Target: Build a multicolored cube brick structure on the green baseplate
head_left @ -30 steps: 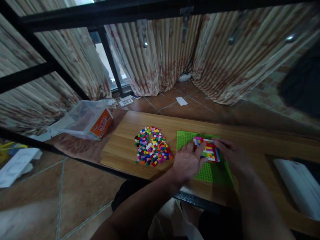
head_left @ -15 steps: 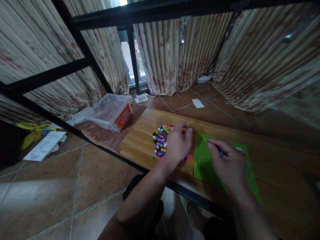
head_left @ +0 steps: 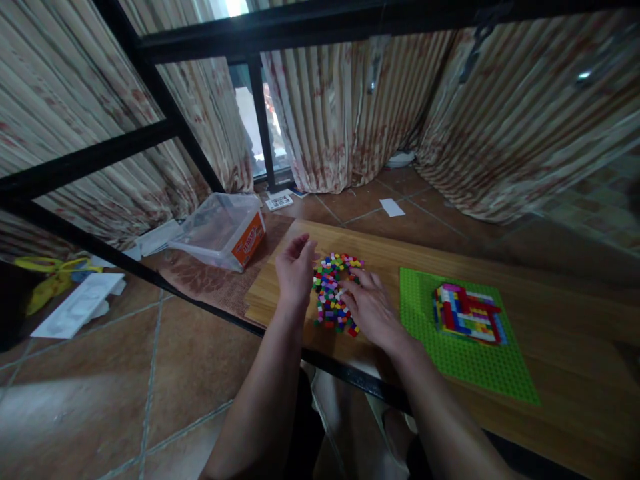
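Observation:
A loose pile of small coloured toy bricks (head_left: 329,293) lies on the wooden table. My right hand (head_left: 373,310) reaches over the pile's right side, its fingers apart and their tips among the bricks. At the pile's left edge my left hand (head_left: 295,273) is raised above the table, fingers loosely curled and nothing visible in them. To the right is a green studded baseplate (head_left: 465,367). A low block built of multicoloured bricks (head_left: 467,313) sits on it, with red pieces on top; neither hand touches it.
A clear plastic tub (head_left: 220,223) with an orange label stands beyond the table's left end. A black metal bar (head_left: 345,373) runs along the table's near edge. Curtains (head_left: 345,120) hang behind, and a white paper (head_left: 391,207) lies on the tiled floor.
Both hands have left the brick block on the baseplate, which now shows fully. My left hand moved left past the pile; my right hand moved left onto the loose bricks. The view turned left.

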